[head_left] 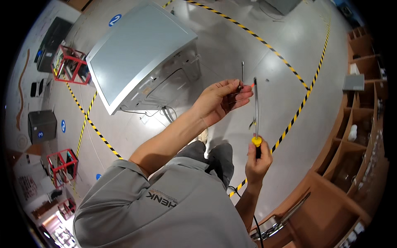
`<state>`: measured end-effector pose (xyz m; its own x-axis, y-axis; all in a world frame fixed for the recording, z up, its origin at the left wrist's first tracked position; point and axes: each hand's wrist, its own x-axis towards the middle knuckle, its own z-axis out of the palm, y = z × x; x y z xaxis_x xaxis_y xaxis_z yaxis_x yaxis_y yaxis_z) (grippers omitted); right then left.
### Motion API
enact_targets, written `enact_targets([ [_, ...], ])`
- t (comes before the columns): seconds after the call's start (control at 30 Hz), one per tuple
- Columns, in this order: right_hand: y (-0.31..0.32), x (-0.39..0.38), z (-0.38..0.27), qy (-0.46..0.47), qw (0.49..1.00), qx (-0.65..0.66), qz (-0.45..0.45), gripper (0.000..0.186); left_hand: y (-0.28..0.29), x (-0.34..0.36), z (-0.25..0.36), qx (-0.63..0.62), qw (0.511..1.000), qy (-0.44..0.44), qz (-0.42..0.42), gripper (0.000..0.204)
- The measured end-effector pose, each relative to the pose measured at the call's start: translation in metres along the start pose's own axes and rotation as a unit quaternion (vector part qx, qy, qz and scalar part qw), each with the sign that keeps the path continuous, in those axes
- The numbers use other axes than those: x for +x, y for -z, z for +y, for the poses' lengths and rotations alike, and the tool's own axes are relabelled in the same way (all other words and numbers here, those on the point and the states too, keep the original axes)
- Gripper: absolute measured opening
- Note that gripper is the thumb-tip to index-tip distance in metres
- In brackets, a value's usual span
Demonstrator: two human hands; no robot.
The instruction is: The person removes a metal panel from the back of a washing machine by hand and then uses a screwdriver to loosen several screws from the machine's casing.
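My right hand (258, 163) is wrapped round the yellow and black handle of a screwdriver (257, 111), whose long metal shank points away from me. Palm up, my left hand (223, 101) pinches thumb and forefinger together on something small and dark; I cannot make out what it is. A thin metal rod (242, 71) shows just beyond those fingertips, and whether they hold it is unclear. An orange-red spot lies between the fingertips and the screwdriver's dark tip. Left of my left hand stands a large grey box-shaped appliance (140, 53) with a cable and hoses at its lower edge.
Yellow and black floor tape (285, 128) runs across the grey floor. A brown compartment shelf (331, 182) curves along the right side. On the left are red-framed carts (71, 65) and a dark bin (42, 125). A black cable (257, 225) hangs near my right forearm.
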<state>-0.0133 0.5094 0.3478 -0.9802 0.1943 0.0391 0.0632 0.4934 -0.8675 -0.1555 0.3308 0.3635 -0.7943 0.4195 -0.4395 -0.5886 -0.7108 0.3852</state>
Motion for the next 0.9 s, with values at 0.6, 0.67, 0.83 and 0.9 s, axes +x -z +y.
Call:
enact_targets([
  [0.6,0.070,0.185,0.043,0.278,0.953,-0.103,-0.057,0.031,-0.091,0.071,0.015,-0.024,0.973,-0.223,0.061,0.016],
  [0.67,0.071,0.197,0.048,0.294,0.948,-0.101,-0.066,0.032,-0.097,0.072,0.014,-0.019,0.966,-0.241,0.087,0.015],
  [0.83,0.067,0.214,0.048,0.328,0.935,-0.102,-0.085,0.033,-0.098,0.070,0.013,0.004,0.945,-0.300,0.132,0.016],
  [0.9,0.062,0.214,0.044,0.335,0.933,-0.099,-0.089,0.033,-0.097,0.065,0.014,0.021,0.931,-0.325,0.166,0.016],
])
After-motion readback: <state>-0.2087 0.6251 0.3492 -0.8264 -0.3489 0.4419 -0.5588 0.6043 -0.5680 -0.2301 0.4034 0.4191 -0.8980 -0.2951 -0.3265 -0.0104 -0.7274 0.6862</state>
